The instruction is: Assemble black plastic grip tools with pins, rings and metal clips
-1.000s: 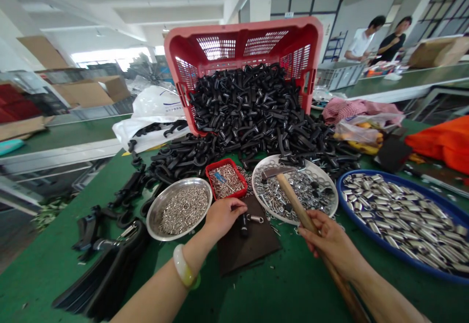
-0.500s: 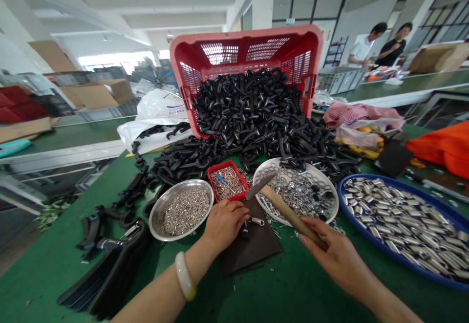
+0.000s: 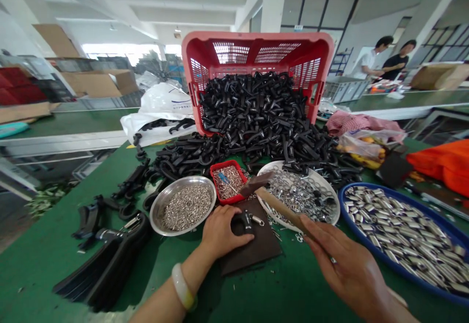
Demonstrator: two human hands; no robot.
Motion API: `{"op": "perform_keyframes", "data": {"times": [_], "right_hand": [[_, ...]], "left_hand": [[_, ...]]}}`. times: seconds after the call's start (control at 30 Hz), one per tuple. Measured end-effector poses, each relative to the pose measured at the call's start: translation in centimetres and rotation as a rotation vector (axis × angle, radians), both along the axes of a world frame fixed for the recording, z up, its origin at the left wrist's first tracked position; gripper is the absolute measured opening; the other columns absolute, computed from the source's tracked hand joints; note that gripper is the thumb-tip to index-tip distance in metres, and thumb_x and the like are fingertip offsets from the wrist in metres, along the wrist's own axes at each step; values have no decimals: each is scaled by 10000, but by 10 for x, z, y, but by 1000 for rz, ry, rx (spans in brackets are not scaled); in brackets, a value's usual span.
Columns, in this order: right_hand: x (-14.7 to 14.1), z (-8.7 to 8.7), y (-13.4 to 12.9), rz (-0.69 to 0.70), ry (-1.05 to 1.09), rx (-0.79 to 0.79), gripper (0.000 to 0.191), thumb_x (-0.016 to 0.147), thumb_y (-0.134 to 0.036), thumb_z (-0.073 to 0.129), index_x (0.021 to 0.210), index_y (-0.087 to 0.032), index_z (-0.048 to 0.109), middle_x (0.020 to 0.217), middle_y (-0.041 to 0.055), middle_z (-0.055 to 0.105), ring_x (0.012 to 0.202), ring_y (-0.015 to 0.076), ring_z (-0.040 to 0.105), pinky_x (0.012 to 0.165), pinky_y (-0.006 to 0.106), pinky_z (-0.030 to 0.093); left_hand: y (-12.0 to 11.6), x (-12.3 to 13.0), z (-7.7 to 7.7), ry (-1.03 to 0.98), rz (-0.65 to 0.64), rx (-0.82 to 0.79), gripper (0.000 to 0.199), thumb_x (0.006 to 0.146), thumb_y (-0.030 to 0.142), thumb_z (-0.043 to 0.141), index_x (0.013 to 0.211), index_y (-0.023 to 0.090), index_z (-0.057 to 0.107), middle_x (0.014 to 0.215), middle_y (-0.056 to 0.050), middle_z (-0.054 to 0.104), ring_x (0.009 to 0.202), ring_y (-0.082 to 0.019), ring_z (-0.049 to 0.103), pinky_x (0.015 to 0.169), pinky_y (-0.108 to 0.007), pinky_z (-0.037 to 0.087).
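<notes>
My right hand (image 3: 344, 259) is closed round the wooden handle of a hammer (image 3: 280, 205). The hammer's blurred metal head is raised over the trays' near side. A small shiny bit (image 3: 333, 260) shows at the fingers; its kind is unclear. My left hand (image 3: 222, 232) rests on a dark flat pad (image 3: 252, 254), thumb and fingers apart. Between them lies a small black curved part (image 3: 242, 220) with a metal band. A coil spring (image 3: 257, 220) sticks out to its right. Whether the fingers touch the part I cannot tell.
Around the pad stand a steel bowl of small metal pieces (image 3: 156, 218), a red tray of rivets (image 3: 216, 186), a white plate of rings (image 3: 335, 205) and a blue tray of springs (image 3: 344, 215). Behind, a red basket (image 3: 256, 37) spills black parts. Two people stand far right.
My left hand has opened out, uncovering the black part on the pad. My right hand has shifted slightly right and nearer with the hammer. The whole view has moved a little.
</notes>
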State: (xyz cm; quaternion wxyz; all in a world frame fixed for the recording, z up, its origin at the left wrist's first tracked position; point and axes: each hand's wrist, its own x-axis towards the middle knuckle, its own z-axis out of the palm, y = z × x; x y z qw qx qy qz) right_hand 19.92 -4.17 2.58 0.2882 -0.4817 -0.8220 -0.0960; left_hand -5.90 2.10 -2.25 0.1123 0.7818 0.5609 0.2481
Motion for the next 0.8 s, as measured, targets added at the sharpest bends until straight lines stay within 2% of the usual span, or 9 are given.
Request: {"op": "perform_keyframes", "data": {"times": [0.17, 0.27, 0.37, 0.47, 0.53, 0.6, 0.7, 0.73, 0.8], "right_hand": [[-3, -9, 0, 38, -49, -174, 488, 812, -140, 373, 1276, -285, 413, 945, 48, 659, 709, 149, 643, 600, 237, 528], [1, -9, 6, 25, 29, -315, 411, 817, -207, 415, 1217, -266, 487, 995, 43, 657, 815, 160, 638, 697, 258, 523], [17, -7, 21, -104, 162, -398, 409, 817, -331, 442, 1198, -201, 508, 1035, 64, 649, 862, 197, 630, 725, 295, 516], [50, -12, 46, -302, 142, -463, 494, 809, -418, 410, 1210, -142, 495, 830, 83, 687, 634, 222, 640, 558, 333, 515], [71, -15, 66, -390, 31, -432, 469, 792, -412, 419, 1168, -160, 539, 718, 87, 675, 555, 236, 616, 515, 363, 489], [76, -15, 81, -450, -45, -245, 404, 760, -392, 455, 1069, -182, 610, 816, 130, 664, 666, 289, 616, 568, 425, 474], [36, -9, 83, -361, 194, -90, 412, 721, -449, 513, 1034, -201, 614, 1038, 152, 597, 871, 327, 571, 669, 465, 457], [12, -8, 78, -249, 389, -183, 428, 696, -479, 540, 1009, -199, 616, 999, 137, 610, 835, 297, 583, 637, 423, 476], [-40, -6, 67, -60, 851, -600, 430, 775, -513, 432, 1017, -193, 587, 918, 100, 636, 751, 226, 603, 573, 347, 496]], "left_hand": [[0, -1, 3, -1, 25, -48, 581, 524, 592, 634, 949, 202, 561, 936, -55, 594, 886, -228, 526, 775, -344, 418], [1, 1, 7, 44, 27, -88, 596, 522, 609, 623, 952, 201, 552, 945, -60, 588, 900, -236, 523, 776, -344, 410], [-2, 5, 11, 98, 38, -105, 587, 520, 576, 641, 952, 195, 528, 951, -73, 579, 915, -259, 521, 789, -368, 395], [-7, 7, 16, 0, 45, -158, 603, 530, 549, 649, 981, 191, 471, 915, -70, 585, 844, -256, 553, 738, -371, 413], [-11, 8, 22, -163, 94, -199, 633, 524, 575, 645, 982, 194, 431, 890, -57, 586, 787, -234, 568, 686, -346, 429], [-14, 8, 30, -316, 166, -193, 650, 516, 603, 641, 960, 190, 408, 880, -53, 582, 768, -217, 570, 664, -327, 437], [-18, 14, 41, -398, 211, -128, 691, 483, 633, 650, 948, 184, 404, 886, -63, 578, 781, -218, 569, 671, -327, 444], [-19, 18, 44, -382, 204, -106, 706, 471, 641, 653, 952, 183, 412, 891, -66, 577, 787, -224, 569, 677, -335, 446], [-21, 26, 45, -299, 169, -65, 707, 478, 647, 647, 962, 178, 432, 896, -75, 575, 793, -235, 568, 682, -350, 450]]}}
